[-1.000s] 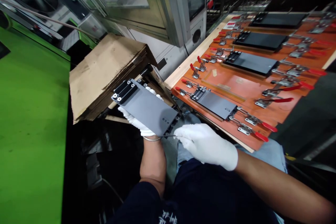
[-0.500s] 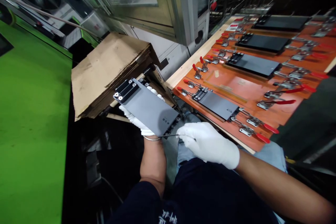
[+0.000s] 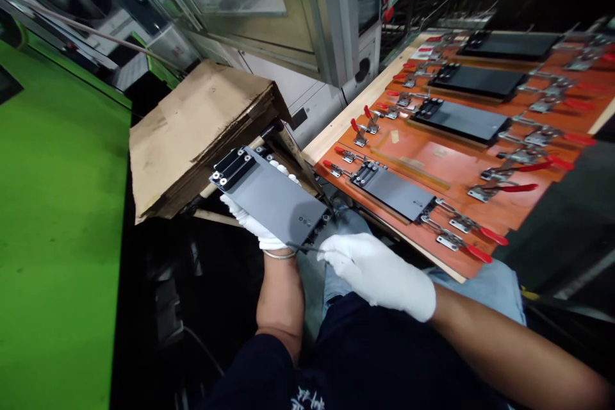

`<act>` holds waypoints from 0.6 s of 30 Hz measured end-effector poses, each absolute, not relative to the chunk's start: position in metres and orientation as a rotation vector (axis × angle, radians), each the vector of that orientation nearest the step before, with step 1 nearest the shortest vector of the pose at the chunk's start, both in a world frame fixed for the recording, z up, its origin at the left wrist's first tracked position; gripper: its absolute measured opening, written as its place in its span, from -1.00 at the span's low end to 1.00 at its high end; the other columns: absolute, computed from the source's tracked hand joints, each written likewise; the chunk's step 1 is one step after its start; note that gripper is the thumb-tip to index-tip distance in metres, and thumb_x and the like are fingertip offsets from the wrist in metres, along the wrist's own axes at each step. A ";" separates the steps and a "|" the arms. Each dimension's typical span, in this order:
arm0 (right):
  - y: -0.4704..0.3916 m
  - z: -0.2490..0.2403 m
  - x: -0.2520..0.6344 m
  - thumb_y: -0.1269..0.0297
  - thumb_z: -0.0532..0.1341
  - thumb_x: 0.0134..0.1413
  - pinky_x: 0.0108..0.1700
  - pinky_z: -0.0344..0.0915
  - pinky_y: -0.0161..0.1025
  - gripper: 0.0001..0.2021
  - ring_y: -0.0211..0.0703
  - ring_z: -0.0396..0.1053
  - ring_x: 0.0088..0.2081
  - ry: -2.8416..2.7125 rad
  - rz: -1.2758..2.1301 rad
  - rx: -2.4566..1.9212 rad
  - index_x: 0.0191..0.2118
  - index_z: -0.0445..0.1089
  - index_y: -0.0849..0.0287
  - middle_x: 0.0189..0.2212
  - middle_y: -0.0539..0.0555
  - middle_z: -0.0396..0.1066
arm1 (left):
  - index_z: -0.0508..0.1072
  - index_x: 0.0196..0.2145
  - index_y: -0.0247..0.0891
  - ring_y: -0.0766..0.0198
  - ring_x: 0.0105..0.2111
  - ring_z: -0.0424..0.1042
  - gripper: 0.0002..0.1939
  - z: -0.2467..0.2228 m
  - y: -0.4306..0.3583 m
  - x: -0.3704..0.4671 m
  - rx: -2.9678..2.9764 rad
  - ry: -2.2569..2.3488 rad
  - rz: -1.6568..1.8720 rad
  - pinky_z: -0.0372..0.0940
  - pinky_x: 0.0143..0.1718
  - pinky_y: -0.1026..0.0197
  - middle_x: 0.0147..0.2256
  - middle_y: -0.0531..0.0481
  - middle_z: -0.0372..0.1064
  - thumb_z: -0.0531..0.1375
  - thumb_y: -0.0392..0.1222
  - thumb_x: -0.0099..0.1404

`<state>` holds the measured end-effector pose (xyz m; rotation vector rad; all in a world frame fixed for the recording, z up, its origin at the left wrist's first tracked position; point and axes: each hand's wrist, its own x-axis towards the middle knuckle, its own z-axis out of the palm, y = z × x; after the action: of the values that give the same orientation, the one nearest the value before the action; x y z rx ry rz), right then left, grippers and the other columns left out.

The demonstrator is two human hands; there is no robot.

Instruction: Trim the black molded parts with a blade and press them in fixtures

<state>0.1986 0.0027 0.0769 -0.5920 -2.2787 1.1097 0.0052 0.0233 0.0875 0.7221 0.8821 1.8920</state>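
In the head view, my left grip, in a white knit glove, is clamped from beneath on a flat, grey, rectangular panel, with white fingertips curled up along its far long edge. This panel is in the air, off the orange tabletop and beyond its near left corner. It lies tilted across my palm; black fittings with round, pale ends line its far end, and small dark circles mark its surface towards the other end. A thin, silvery bangle circles my left wrist.

My right grip, also white-gloved, has thumb and fingers together on a thin, dark, rod-like tool. The tool points at the held panel's near corner; I cannot tell whether its tip touches.

A pale wooden strip runs along the tabletop's left edge. A second grey panel lies flat along the near edge, with red-handled metal clamps at both ends. Three darker rectangular panels lie one behind another towards the far edge. Between these and the second grey panel sits a small, pale piece of tape.

Past my left grip is a stack of brown cardboard, beside a bright green machine panel.
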 end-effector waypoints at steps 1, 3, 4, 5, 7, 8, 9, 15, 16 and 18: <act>0.000 0.078 0.197 0.38 0.00 0.35 -0.25 0.32 -0.26 -0.70 -0.20 0.39 -0.38 -2.247 1.212 -0.590 -0.31 0.45 0.21 -0.40 0.07 0.46 | 0.45 0.15 -0.11 -0.13 0.12 0.38 -0.07 0.088 0.023 0.007 0.735 0.848 1.917 0.28 0.10 -0.15 0.04 -0.18 0.49 -0.11 0.63 0.18; -0.005 0.079 0.192 0.41 -0.03 0.34 -0.39 0.30 -0.32 -0.71 -0.26 0.34 -0.50 -2.114 1.507 -0.636 -0.29 0.42 0.21 -0.48 0.03 0.41 | 0.41 0.17 -0.15 -0.10 0.15 0.35 -0.11 0.089 0.023 0.010 0.764 0.757 1.963 0.25 0.13 -0.11 0.06 -0.19 0.47 -0.10 0.58 0.24; -0.007 0.079 0.190 0.42 -0.03 0.33 -0.48 0.25 -0.36 -0.72 -0.29 0.28 -0.57 -1.997 1.689 -0.680 -0.29 0.41 0.21 -0.54 -0.01 0.37 | 0.41 0.17 -0.15 -0.08 0.17 0.34 -0.13 0.089 0.022 0.011 0.774 0.728 1.959 0.23 0.14 -0.09 0.07 -0.18 0.46 -0.10 0.56 0.26; -0.009 0.080 0.189 0.41 -0.03 0.32 -0.54 0.18 -0.38 -0.73 -0.31 0.22 -0.61 -1.854 1.867 -0.723 -0.30 0.39 0.21 -0.59 -0.04 0.32 | 0.41 0.16 -0.14 -0.07 0.18 0.32 -0.15 0.089 0.021 0.011 0.783 0.706 1.947 0.23 0.14 -0.07 0.08 -0.17 0.46 -0.11 0.55 0.27; -0.010 0.081 0.187 0.34 0.01 0.32 -0.59 0.12 -0.40 -0.75 -0.32 0.17 -0.65 -1.579 2.124 -0.764 -0.31 0.38 0.22 -0.64 -0.07 0.26 | 0.41 0.15 -0.14 -0.05 0.20 0.28 -0.17 0.088 0.020 0.009 0.793 0.686 1.927 0.21 0.14 -0.06 0.08 -0.16 0.45 -0.13 0.53 0.30; -0.011 0.081 0.187 0.30 0.03 0.32 -0.59 0.11 -0.40 -0.76 -0.32 0.16 -0.65 -1.485 2.189 -0.762 -0.32 0.38 0.22 -0.64 -0.07 0.26 | 0.42 0.14 -0.14 -0.06 0.21 0.27 -0.17 0.087 0.020 0.008 0.793 0.692 1.923 0.21 0.15 -0.06 0.08 -0.16 0.45 -0.13 0.53 0.30; -0.011 0.082 0.187 0.27 0.05 0.32 -0.59 0.10 -0.40 -0.76 -0.33 0.14 -0.65 -1.425 2.218 -0.754 -0.33 0.38 0.22 -0.65 -0.07 0.25 | 0.42 0.14 -0.15 -0.07 0.21 0.26 -0.16 0.086 0.020 0.007 0.790 0.706 1.924 0.20 0.15 -0.07 0.07 -0.17 0.45 -0.13 0.54 0.30; -0.019 0.077 0.188 0.24 0.05 0.30 -0.59 0.11 -0.38 -0.77 -0.33 0.12 -0.66 -1.361 2.099 -0.777 -0.31 0.37 0.21 -0.66 -0.09 0.23 | 0.45 0.11 -0.15 -0.06 0.20 0.27 -0.15 0.089 0.020 0.010 0.698 0.739 1.920 0.23 0.12 -0.05 0.06 -0.16 0.45 -0.05 0.57 0.23; -0.019 0.076 0.190 0.24 0.06 0.30 -0.58 0.14 -0.37 -0.79 -0.32 0.14 -0.65 -1.366 2.036 -0.812 -0.27 0.38 0.21 -0.65 -0.09 0.24 | 0.45 0.11 -0.12 -0.05 0.20 0.27 -0.16 0.090 0.019 0.011 0.673 0.712 1.909 0.25 0.11 -0.04 0.06 -0.15 0.46 -0.04 0.57 0.23; -0.013 0.073 0.197 0.24 0.07 0.30 -0.54 0.23 -0.35 -0.79 -0.29 0.21 -0.63 -1.392 1.870 -0.917 -0.14 0.38 0.22 -0.62 -0.08 0.29 | 0.45 0.11 -0.08 -0.04 0.20 0.29 -0.18 0.090 0.016 0.013 0.623 0.678 1.871 0.28 0.10 -0.06 0.06 -0.13 0.46 -0.02 0.58 0.21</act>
<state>0.1966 -0.0132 0.0735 -0.9167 -1.3919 1.8696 0.0131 0.0160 0.0900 0.6230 0.6779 1.8714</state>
